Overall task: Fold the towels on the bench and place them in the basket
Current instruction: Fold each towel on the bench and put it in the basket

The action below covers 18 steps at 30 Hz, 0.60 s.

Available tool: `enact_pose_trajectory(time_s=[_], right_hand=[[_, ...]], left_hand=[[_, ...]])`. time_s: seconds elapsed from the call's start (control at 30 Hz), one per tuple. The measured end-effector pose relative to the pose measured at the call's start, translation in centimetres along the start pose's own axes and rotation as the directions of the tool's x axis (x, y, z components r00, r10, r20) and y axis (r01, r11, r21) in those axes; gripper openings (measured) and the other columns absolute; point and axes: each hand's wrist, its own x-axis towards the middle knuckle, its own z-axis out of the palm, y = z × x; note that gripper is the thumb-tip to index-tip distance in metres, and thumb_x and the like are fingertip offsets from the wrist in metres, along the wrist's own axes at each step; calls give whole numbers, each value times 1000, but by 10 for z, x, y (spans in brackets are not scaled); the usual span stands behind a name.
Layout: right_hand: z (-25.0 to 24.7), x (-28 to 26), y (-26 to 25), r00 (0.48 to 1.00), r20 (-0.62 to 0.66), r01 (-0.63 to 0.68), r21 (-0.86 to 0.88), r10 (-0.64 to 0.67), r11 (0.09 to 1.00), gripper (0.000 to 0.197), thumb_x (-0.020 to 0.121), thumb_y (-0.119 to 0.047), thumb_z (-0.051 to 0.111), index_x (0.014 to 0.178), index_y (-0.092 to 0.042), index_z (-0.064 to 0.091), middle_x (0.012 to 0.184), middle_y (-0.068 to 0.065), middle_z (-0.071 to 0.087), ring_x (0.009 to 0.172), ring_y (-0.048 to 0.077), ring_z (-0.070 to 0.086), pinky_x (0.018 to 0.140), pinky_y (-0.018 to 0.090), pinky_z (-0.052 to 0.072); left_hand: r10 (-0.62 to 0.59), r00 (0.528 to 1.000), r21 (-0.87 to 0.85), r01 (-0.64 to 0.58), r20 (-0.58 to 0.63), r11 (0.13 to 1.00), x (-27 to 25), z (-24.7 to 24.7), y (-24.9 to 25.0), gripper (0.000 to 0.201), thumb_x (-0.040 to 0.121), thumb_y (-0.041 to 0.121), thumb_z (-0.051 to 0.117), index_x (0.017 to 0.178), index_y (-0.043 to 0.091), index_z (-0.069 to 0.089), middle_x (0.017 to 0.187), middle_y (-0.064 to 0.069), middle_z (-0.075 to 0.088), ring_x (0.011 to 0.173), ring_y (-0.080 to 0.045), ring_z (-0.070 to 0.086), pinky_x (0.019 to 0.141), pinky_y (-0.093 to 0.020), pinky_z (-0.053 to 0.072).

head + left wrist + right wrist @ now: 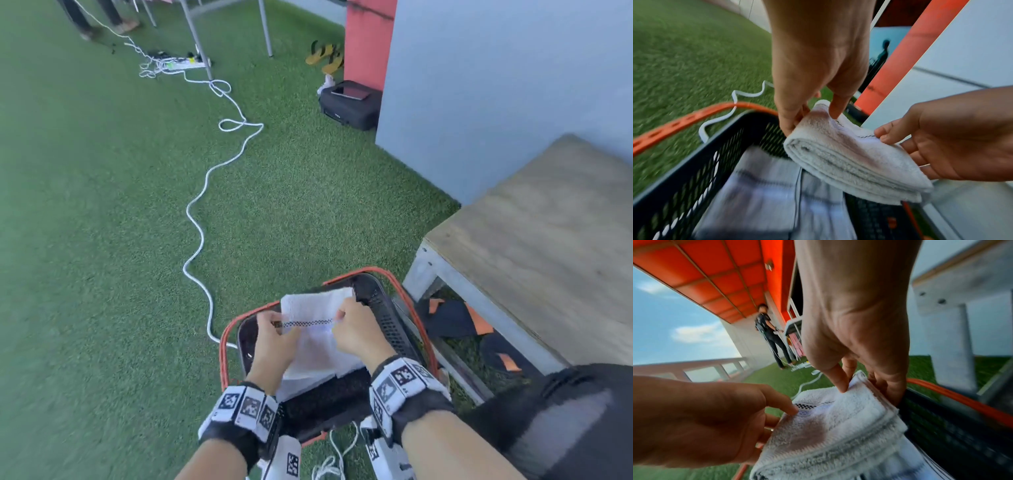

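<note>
A folded white towel (pixel 313 306) with a checkered stripe hangs just over the black basket (pixel 388 322) with orange handles. My left hand (pixel 279 327) pinches its left edge and my right hand (pixel 342 317) pinches its right edge. The left wrist view shows thumb and fingers of the left hand (pixel 812 123) clamped on the thick folded towel (pixel 849 154). In the right wrist view the right hand (pixel 867 391) grips the towel (pixel 828 426) at its far corner. Another folded pale towel (pixel 766 194) lies inside the basket (pixel 694 170), below the held one.
The wooden bench (pixel 531 240) stands right of the basket, with dark and orange cloth (pixel 455 318) under it. A white cable (pixel 202 240) snakes over the green turf to the left. A dark bag (pixel 349 102) and sandals (pixel 323 56) lie far back. A person (pixel 768 334) stands in the distance.
</note>
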Motion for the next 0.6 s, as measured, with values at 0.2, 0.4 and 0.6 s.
enact_pose_trajectory(time_s=[0.2,0.4,0.6], right_hand=[[10,54,55,977,98,-179,-113,190,977,45,62,-25,35,94,-11,64,110,17,64,100,32,61,94,44,51],[10,89,77,965,101,-230,-97,240,968,36,76,-27,39,92,-6,63,111,16,60,101,32,58,87,41,46],[15,106,88,963,156,-219,-16,218,976,32,95,-12,45,124,-5,58,143,16,46,127,32,49,102,37,41]], left_hand=[[-123,986,154,106,111,982,28,64,-21,10,93,8,57,101,14,59,93,-5,60,65,-11,50,51,-20,42],[-206,967,165,181,151,970,54,92,-27,21,95,8,57,114,6,64,88,-3,60,66,-11,52,64,-28,56],[-268,945,172,237,187,956,74,104,-33,35,96,11,55,131,9,59,106,-8,61,83,-16,56,71,-34,58]])
